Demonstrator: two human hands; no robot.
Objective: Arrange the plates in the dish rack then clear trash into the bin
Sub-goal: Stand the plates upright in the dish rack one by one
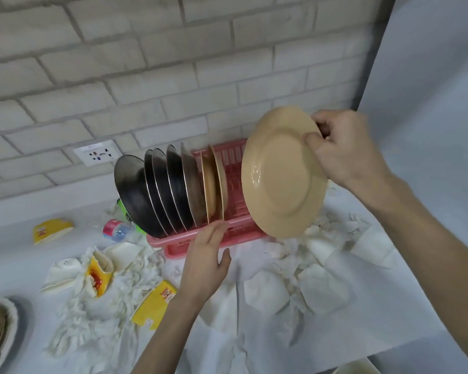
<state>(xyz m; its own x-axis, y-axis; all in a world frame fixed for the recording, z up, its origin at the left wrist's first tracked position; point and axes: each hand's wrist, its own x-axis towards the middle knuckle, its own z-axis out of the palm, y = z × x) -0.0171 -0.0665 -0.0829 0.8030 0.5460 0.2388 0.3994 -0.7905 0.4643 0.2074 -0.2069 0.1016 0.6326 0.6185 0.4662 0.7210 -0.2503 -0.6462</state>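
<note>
Our right hand (346, 149) fingers pinched the round tan plastic plate (281, 174) on edge — free slots of the pink plastic dish rack (173, 248) lay just left, our left hand (206, 261) flat on its rim.

Right hand (343, 149) raised, fingers and thumb curled, pinching the rim of the tan plate (278, 179). Left hand (206, 263) extended forward, palm down, fingers straight, tips on the pink rack (177, 249) front rim. Forearms bare.
</note>
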